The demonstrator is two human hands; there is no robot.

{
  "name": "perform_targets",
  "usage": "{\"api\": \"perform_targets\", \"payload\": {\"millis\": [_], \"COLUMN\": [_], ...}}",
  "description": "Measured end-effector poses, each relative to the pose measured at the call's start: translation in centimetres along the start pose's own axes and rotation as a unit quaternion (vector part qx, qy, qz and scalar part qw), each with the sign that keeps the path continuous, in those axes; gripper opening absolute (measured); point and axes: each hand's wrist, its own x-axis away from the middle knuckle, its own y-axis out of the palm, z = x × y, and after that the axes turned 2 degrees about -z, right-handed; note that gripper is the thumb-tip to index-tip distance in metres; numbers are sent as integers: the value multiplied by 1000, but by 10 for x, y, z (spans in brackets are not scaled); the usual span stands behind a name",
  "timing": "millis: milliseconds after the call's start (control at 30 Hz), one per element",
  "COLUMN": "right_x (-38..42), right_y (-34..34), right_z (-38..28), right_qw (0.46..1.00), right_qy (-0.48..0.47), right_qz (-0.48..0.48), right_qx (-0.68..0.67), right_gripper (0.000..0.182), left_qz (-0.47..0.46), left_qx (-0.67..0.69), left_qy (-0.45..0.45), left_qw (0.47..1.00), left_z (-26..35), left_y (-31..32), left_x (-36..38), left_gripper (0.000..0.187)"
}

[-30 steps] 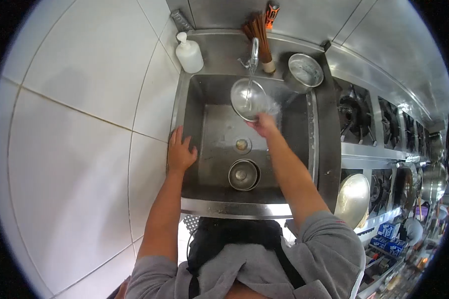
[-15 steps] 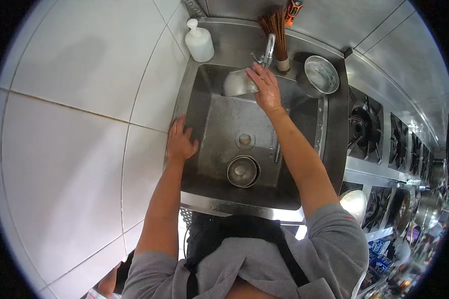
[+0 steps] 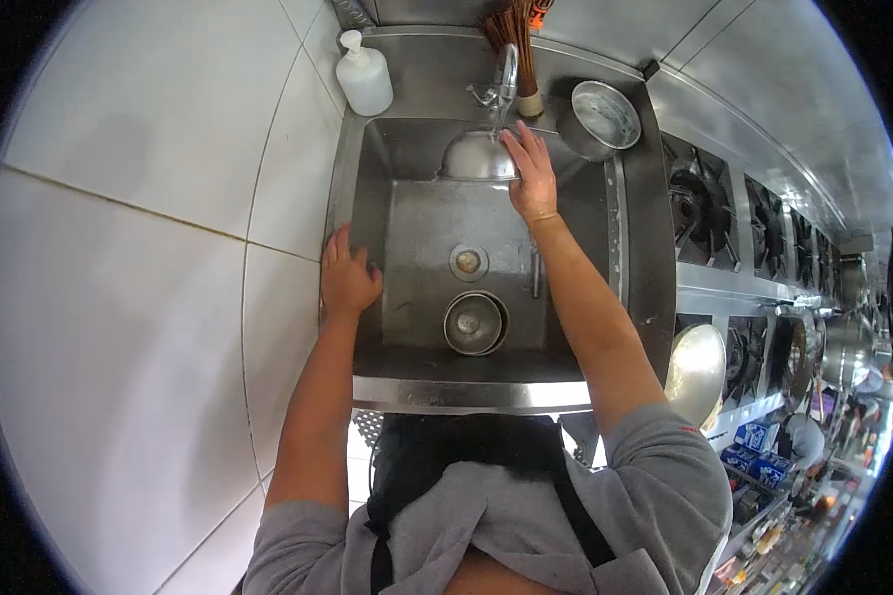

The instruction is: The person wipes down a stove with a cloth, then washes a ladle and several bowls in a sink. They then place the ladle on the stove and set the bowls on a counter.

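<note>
Under the running faucet [image 3: 509, 71], at the far side of the steel sink [image 3: 417, 228], a metal bowl [image 3: 476, 157] is tilted with its rounded outside facing up. My right hand [image 3: 532, 177] grips the bowl's right edge, its fingers pointing toward the faucet. Resting on the sink's left rim, my left hand [image 3: 349, 278] has its fingers apart and holds nothing. Stacked metal bowls [image 3: 473, 322] sit on the sink bottom near the front, close to the drain [image 3: 468, 262]. Utensils [image 3: 536, 272] lie to the right of the drain, partly beside my right forearm.
A white pump bottle [image 3: 365, 79] stands at the back left corner. Behind the faucet is a bundle of brown sticks [image 3: 516, 50]. Another metal bowl [image 3: 605, 115] rests at the back right. Stove burners [image 3: 700, 203] and a large pan [image 3: 696, 373] are on the right.
The bowl under the faucet has turned so that its rounded outside faces up, and my right hand has shifted to its right edge. The whole view has moved slightly.
</note>
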Motion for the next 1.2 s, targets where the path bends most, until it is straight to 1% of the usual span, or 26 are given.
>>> {"api": "perform_targets", "payload": {"millis": [67,133,200,267,300,333,367,400,433,467,500,567,633,700,733,767,800,833,900,933,967,1000,1033,1100,1133,1200], "right_x": [-6,-15,-33,-32,-28,-21,-17,-24,-37,-36,-20,10,57,111,137,158,189,207,235,243,252,262,272,282,281,268], "right_y": [5,25,36,74,91,108,117,99,60,33,22,-4,-26,-37,-44,-49,-50,-53,-61,-64,-64,-64,-63,-60,-58,-55], "right_z": [-6,-7,-18,10,22,33,41,22,-22,-53,-58,-51,-44,-31,-29,-29,-21,-22,-21,-22,-20,-17,-16,-13,-12,-20], "right_qw": [1000,959,929,916,913,926,934,934,944,952,950,996,983,962,920,877,878,856,853,847,846,834,821,823,825,821], "right_qy": [7,255,344,361,368,330,288,295,292,290,300,79,171,267,385,474,471,512,519,530,531,551,570,566,562,565], "right_qz": [-4,-111,-139,-151,-151,-127,-101,-100,-64,-29,-29,-23,-65,-48,-70,-80,-65,-57,-46,-37,-32,-17,-1,-5,-13,-8], "right_qx": [11,-57,-8,-87,-85,-136,-184,-178,-137,-94,-85,-40,-14,9,6,22,46,33,33,29,28,-2,-34,-50,-62,-76], "right_gripper": [64,49,41,33,33,31,30,30,34,38,38,54,66,61,61,60,58,57,55,55,55,42,32,31,30,30], "left_qz": [17,16,119,53,-12,-78,-171,-262,-272,-349,-423,-436,-449,-482,-488,-511,-529,-527,-498,-495,-474,-447,-445,-351,-343,-275], "left_qx": [-6,-11,3,18,64,111,161,206,206,230,251,256,266,360,362,369,376,380,321,321,369,413,410,543,542,552], "left_qy": [-1,0,-60,-2,26,53,-17,-86,-78,-112,-147,-122,-108,-154,-153,-98,-45,-49,-237,-235,-314,-389,-387,-386,-381,-433], "left_qw": [1000,1000,991,998,998,989,972,939,937,902,858,854,846,784,779,770,760,759,770,773,736,691,696,658,666,658], "left_z": [-7,0,29,59,66,74,86,93,89,83,79,75,76,74,75,78,46,83,88,88,79,69,62,51,56,79], "left_y": [7,22,27,51,80,110,123,136,163,197,224,256,293,344,394,442,489,440,328,367,407,450,451,435,405,327], "left_x": [-2,2,3,8,9,12,15,18,21,25,29,31,36,27,49,63,59,73,32,45,49,43,26,-23,-55,-116], "left_gripper": [38,38,42,47,49,50,54,58,58,61,65,66,68,86,86,83,81,81,55,55,52,50,50,48,48,35]}}
